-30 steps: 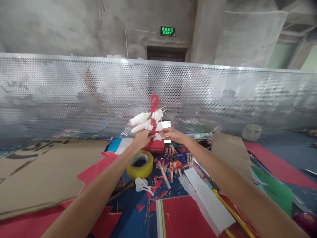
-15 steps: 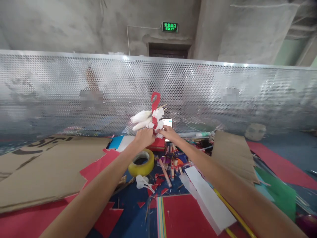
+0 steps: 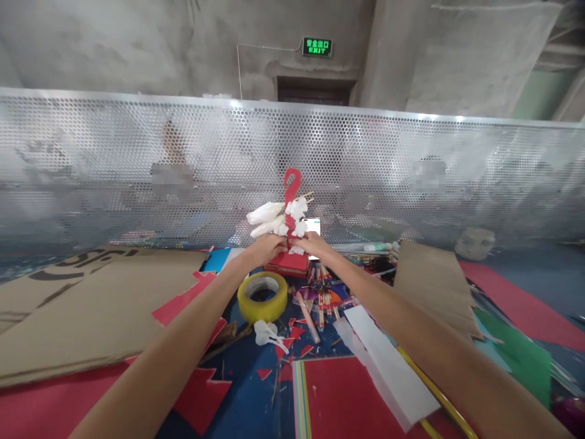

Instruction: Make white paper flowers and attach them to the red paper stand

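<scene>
Hands curl in at the red hooked cutout, partly hiding its lower end, their exact grip impossible to tell, the right hand partly covering a phone

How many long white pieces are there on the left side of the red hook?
2. The upper white piece sticks out left of the red hook; the lower white piece is just below it, above the left hand. More may be hidden.
</scene>
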{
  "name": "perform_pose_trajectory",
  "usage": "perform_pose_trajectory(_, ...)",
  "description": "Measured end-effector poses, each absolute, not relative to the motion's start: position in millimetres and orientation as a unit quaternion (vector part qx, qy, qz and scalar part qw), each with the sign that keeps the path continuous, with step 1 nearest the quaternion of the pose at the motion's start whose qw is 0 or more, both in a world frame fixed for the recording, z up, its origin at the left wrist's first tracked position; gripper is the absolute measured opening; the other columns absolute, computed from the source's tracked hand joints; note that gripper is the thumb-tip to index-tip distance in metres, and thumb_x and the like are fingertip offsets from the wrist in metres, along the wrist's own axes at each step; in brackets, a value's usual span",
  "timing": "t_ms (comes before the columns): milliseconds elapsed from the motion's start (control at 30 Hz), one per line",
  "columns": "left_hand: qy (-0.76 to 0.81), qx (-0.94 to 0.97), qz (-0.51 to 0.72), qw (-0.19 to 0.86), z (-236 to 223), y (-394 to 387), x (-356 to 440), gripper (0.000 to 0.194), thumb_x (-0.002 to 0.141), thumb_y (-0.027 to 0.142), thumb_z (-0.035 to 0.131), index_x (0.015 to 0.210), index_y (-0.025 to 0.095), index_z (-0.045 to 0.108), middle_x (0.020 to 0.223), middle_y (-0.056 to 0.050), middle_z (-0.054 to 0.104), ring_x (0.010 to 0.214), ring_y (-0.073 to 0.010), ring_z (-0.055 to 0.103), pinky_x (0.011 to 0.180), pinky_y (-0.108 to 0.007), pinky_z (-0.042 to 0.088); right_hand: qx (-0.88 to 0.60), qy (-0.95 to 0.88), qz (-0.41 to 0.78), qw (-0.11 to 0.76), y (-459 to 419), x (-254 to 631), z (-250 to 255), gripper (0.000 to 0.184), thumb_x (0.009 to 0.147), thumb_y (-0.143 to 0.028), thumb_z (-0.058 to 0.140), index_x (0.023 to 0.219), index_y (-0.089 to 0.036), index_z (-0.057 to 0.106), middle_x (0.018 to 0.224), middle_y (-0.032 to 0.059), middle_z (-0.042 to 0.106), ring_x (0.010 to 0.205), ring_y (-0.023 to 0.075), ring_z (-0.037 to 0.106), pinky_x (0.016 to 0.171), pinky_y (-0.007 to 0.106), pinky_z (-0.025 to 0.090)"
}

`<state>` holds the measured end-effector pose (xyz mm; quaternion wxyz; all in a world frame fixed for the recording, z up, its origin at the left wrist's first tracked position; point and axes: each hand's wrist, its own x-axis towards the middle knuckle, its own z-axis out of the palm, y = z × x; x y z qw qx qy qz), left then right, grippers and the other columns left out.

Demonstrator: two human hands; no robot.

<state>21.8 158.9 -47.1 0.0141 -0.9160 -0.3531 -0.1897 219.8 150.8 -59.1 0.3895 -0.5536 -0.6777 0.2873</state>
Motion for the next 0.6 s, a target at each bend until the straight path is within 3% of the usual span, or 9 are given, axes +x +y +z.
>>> perform_pose_trajectory(100, -0.356, -0.913, -0.199, 0.019, -47.6, 158.2, 21.0, 0.025, 0.089, 0.031, 0.05, 0.093, 0.021, 0.072, 0.092, -0.005, 0.073, 0.089, -0.0197, 0.064, 0.085, -0.028, 0.045, -0.55, -0.667, 0.297, 0.406, 153.7, 221.4, -60.9, 0.022, 0.066, -0.029, 0.072, 0.083, -0.016, 0.068, 0.072, 0.0014, 0.067, 0.066, 0.0147, 0.06, 0.056, 0.021, 0.04)
perform_pose_trajectory(300, -0.454, -0.864, -0.215, 0.043, -48.4, 149.4, 29.9, 0.035, 0.092, 0.047, 0.049, 0.087, 0.022, 0.074, 0.088, -0.006, 0.074, 0.086, -0.0217, 0.066, 0.076, -0.028, 0.046, -0.509, -0.663, 0.333, 0.437, 153.2, 222.3, -65.8, 0.02, 0.061, -0.019, 0.072, 0.081, -0.016, 0.069, 0.07, -0.0005, 0.066, 0.065, 0.0144, 0.059, 0.055, 0.021, 0.041)
perform_pose_trajectory(600, -0.509, -0.824, -0.247, 0.04, -58.1, 144.7, 39.0, 0.041, 0.089, 0.057, 0.051, 0.093, 0.021, 0.07, 0.094, -0.008, 0.073, 0.092, -0.0239, 0.066, 0.08, -0.03, 0.046, -0.42, -0.637, 0.477, 0.436, 141.9, 241.2, -64.5, 0.012, 0.071, -0.021, 0.068, 0.081, -0.015, 0.068, 0.075, 0.0025, 0.066, 0.066, 0.0115, 0.059, 0.056, 0.02, 0.047)
